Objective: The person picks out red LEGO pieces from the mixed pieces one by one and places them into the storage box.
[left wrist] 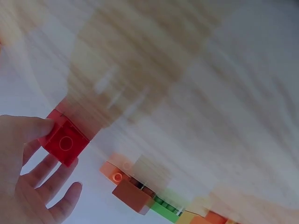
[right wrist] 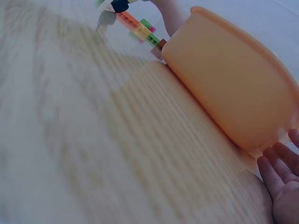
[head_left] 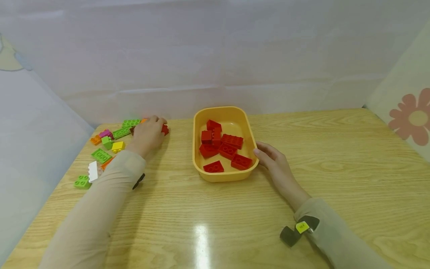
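Observation:
My left hand (head_left: 149, 135) pinches a red toy brick (left wrist: 65, 140) between thumb and fingers, at the right end of a group of loose bricks. The brick's hollow underside faces the left wrist view; in the head view the hand partly hides it. A yellow plastic bin (head_left: 224, 177) stands mid-table with several red bricks (head_left: 231, 141) lying inside. Against the bin's right side rests my right hand (head_left: 273, 160), its thumb at the rim. The right wrist view shows its fingers (right wrist: 275, 170) nearly straight, touching the bin's outer wall near the base.
Loose bricks lie on the left of the wooden table (head_left: 188, 216), among them a green one (head_left: 102, 155), a yellow one (head_left: 118, 147) and a white one (head_left: 93, 172). The left forearm covers part of them. A pale cloth wall (head_left: 235, 56) rises behind the table.

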Motion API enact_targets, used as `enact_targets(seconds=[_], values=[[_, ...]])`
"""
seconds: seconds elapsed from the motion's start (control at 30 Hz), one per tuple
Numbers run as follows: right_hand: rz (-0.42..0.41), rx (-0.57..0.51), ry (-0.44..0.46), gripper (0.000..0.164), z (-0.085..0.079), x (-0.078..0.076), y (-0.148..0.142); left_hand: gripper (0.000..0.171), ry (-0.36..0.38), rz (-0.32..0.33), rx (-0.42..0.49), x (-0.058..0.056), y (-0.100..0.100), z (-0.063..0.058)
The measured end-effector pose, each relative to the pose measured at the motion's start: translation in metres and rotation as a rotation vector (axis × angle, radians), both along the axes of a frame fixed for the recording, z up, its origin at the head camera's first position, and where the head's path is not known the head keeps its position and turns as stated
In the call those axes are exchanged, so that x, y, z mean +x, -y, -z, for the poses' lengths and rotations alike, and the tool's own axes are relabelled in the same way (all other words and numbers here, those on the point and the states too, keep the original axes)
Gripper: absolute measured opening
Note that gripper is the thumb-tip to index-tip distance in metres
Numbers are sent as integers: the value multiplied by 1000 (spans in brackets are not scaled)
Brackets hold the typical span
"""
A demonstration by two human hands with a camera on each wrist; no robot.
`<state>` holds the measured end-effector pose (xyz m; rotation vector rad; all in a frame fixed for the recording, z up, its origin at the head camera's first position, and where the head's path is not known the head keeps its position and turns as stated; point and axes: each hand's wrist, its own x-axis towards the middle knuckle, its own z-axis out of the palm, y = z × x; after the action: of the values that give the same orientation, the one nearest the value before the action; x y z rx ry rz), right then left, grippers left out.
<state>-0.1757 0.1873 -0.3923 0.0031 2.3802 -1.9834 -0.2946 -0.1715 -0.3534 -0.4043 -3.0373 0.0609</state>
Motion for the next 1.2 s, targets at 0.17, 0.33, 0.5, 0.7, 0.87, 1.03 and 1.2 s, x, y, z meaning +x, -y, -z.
enact_targets(seconds=[0.17, 0.33, 0.5, 0.7, 0.87, 1.03, 1.2], values=[[-2, 0, 2, 65, -1, 0, 0, 43, -3, 3, 1, 1, -2, 0], [2, 2, -1, 64, -1, 0, 0, 42, -10, 8, 36, 1, -5, -2], [5, 4, 1, 63, -1, 0, 0, 40, -70, 39, 107, 2, -9, -6], [3, 3, 4, 65, 0, 0, 0, 38, -184, 107, 158, 4, -14, -13], [-3, -2, -2, 64, 0, 0, 0, 34, -252, 137, 186, 5, -22, -20], [-3, 17, 1, 63, 0, 0, 0, 34, -320, 184, 189, 8, -32, -28], [-3, 11, 4, 64, 0, 0, 0, 35, -390, 238, 155, 13, -45, -34]])
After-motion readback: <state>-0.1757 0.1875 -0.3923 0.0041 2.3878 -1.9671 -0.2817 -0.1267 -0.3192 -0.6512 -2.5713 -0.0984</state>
